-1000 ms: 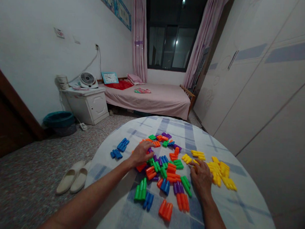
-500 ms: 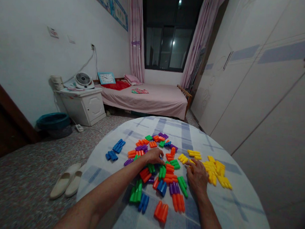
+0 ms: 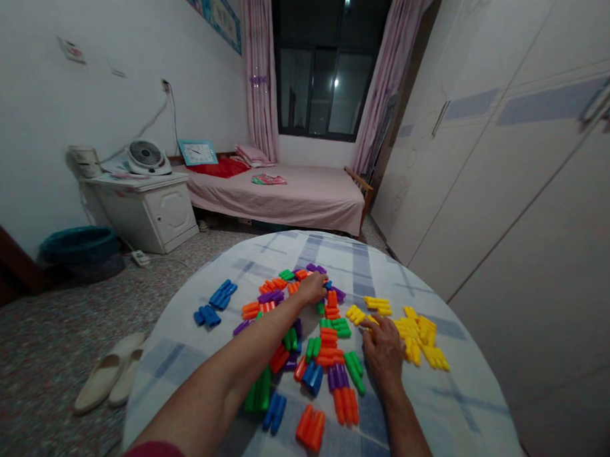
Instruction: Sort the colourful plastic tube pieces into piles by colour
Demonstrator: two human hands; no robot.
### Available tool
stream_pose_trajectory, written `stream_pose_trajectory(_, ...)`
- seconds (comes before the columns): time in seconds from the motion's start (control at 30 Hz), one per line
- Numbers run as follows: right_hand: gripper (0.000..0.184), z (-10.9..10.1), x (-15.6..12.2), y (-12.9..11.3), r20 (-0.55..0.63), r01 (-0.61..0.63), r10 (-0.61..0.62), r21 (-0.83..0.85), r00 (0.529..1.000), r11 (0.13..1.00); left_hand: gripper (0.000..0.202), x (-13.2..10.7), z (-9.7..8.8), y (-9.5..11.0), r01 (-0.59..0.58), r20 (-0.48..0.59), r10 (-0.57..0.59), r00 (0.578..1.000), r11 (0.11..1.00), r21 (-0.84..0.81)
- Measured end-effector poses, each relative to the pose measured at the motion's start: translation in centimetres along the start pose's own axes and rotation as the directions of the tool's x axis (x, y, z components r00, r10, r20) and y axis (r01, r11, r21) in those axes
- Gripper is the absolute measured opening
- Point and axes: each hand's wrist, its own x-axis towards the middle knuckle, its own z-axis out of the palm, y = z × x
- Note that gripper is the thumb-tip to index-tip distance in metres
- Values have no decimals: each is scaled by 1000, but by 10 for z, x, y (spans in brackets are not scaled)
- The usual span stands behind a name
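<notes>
An orange piece (image 3: 311,427) is lying on the table (image 3: 159,383), well short of both hands' fingers. Farther on, the right hand (image 3: 383,344) is resting palm down — whether its fingers are pinching anything, I cannot tell. A yellow piece (image 3: 355,315) is lying just beyond their tips, a yellow pile (image 3: 421,336) to their right. The left hand (image 3: 313,289) is reaching over multicoloured pieces (image 3: 328,354); its fingers' grip I cannot tell. Blue pieces (image 3: 222,294) are lying left of those fingers — a bed (image 3: 306,195) is standing well beyond.
</notes>
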Motion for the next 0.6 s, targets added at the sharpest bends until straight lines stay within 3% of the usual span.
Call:
stream_pose_trajectory(0.23,27,3,1,4,-21,27,-26,22,999,999,25,-1,18,8,41,-26,-39,999,997,67)
stream_pose_trajectory(0.47,26,1,0,0,-20,7,-7,17,1000,1000,20,-10,6,-6,32,-146,-42,988,997,-71)
stream_pose_trajectory(0.6,25,-4,1,-12,-120,33,-34,-12,992,999,25,-23,0,-1,36,-280,-73,957,990,-138)
